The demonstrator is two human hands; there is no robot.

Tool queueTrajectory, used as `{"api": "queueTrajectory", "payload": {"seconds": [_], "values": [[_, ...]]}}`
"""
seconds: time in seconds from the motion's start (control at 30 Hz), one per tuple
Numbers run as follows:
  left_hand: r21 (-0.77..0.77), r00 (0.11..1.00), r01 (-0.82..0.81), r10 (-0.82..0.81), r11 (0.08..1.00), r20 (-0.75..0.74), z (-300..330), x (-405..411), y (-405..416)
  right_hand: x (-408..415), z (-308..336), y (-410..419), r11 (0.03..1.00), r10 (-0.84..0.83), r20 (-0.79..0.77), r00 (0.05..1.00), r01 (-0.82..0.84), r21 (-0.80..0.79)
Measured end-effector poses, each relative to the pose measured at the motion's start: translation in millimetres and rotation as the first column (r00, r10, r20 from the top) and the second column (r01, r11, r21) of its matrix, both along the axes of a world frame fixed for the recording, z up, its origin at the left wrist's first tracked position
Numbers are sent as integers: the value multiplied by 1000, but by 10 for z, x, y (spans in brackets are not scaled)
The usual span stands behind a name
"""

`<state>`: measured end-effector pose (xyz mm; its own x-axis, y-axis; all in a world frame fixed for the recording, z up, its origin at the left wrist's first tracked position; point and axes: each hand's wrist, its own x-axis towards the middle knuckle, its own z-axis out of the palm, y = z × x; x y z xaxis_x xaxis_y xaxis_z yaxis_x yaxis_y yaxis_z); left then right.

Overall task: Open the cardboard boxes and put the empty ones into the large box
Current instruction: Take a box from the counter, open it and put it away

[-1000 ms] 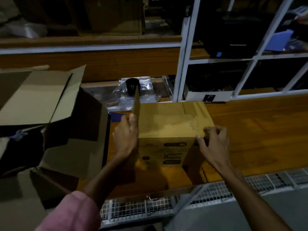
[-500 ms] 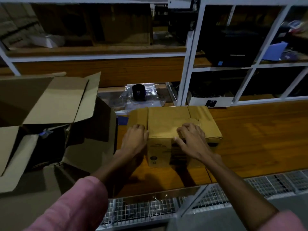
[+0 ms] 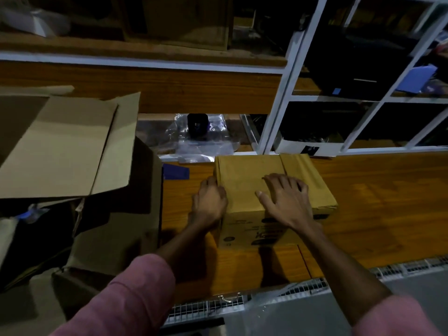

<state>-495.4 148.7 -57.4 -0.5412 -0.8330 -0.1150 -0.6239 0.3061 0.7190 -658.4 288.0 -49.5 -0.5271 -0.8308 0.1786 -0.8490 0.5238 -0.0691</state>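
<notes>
A small brown cardboard box (image 3: 244, 175) stands on the wooden table (image 3: 378, 204), its top flaps folded down flat. My right hand (image 3: 284, 200) lies palm down on the top flaps with fingers spread and straight. My left hand (image 3: 209, 202) presses against the box's left side, fingers reaching to its upper left edge. To the left stands the large cardboard box (image 3: 116, 229), open, with its big flaps (image 3: 65, 151) raised; its inside is dark.
A clear plastic bag with a black item (image 3: 197, 124) lies behind the small box. A blue piece (image 3: 175, 172) sits on the table beside the large box. White shelf frames (image 3: 278, 100) rise behind. A wire grid (image 3: 303, 289) runs along the table's front edge.
The left flap that stood upright a second ago is folded down. My right hand moved from the box's front right corner onto the top. My left hand slid down the left side.
</notes>
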Motion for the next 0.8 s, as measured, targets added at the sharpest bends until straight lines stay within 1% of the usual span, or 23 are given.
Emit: {"api": "queueTrajectory", "payload": {"seconds": [0.13,0.2,0.3,0.37,0.4,0.47,0.53,0.57,0.6,0.63,0.67,0.7,0.73,0.77,0.8], "values": [[-58,999,34,-36,998,-19,-29,-8,-49,-72,-48,-69,1000,-19,-43,999,18,-12],[-77,996,36,-43,996,-84,-81,2,-34,-86,-57,-69,999,-28,-52,998,27,-29],[-53,986,9,-18,999,-165,-139,25,22,-72,-60,-53,998,-38,-47,998,35,-55],[-110,986,46,-63,993,-153,-124,57,19,-71,-47,-54,993,-64,-37,997,60,-99],[-163,985,60,-85,985,-147,-107,81,-1,-69,-32,-59,988,-80,-33,996,75,-136],[-285,983,26,-77,958,-169,-9,102,-72,-60,48,-80,964,-101,-23,995,93,-250],[-375,966,-4,-93,927,-240,164,101,-140,-44,223,-73,915,-94,-22,995,78,-395],[-370,946,6,-125,929,-300,288,98,-141,-42,324,-45,888,-75,-21,997,57,-457],[-309,915,21,-143,951,-376,437,92,-126,-34,453,-4,862,-38,-11,999,27,-506],[-176,884,54,-129,983,-449,589,67,-109,-35,588,42,846,12,14,1000,-3,-532],[-1,864,120,-104,993,-492,719,39,-98,-42,712,95,852,59,53,997,-23,-523],[167,866,206,-100,964,-490,820,8,-78,-44,838,148,882,83,106,991,-24,-470],[278,884,296,-152,914,-443,895,-13,-44,-44,947,198,927,79,175,981,-8,-375],[331,896,372,-243,867,-371,938,-42,3,-46,1036,241,969,54,276,960,16,-247],[350,893,432,-341,831,-292,929,-82,65,-56,1084,281,994,11,399,917,33,-104]]}}
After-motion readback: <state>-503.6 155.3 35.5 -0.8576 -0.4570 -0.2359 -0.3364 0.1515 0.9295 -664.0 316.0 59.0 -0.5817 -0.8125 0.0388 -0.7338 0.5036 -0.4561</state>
